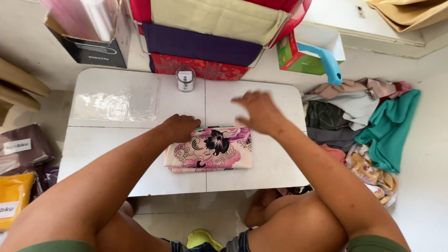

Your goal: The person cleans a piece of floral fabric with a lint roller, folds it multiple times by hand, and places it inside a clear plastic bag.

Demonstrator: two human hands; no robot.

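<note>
A folded pink cloth with a dark flower print [210, 150] lies on the small white folding table [116, 163]. My left hand [181, 127] rests with curled fingers on the cloth's upper left corner. My right hand [259, 111] hovers with fingers spread just above the cloth's upper right edge, holding nothing. A clear plastic bag [116, 105] lies flat on the table's left part. A small roll of tape [185, 79] stands at the table's far edge.
A pile of clothes in teal, white, grey and pink [368, 126] lies on the floor to the right. Stacked folded fabrics [205, 42] and a cardboard box [93, 32] stand behind the table. Packed bags [18, 172] lie at the left.
</note>
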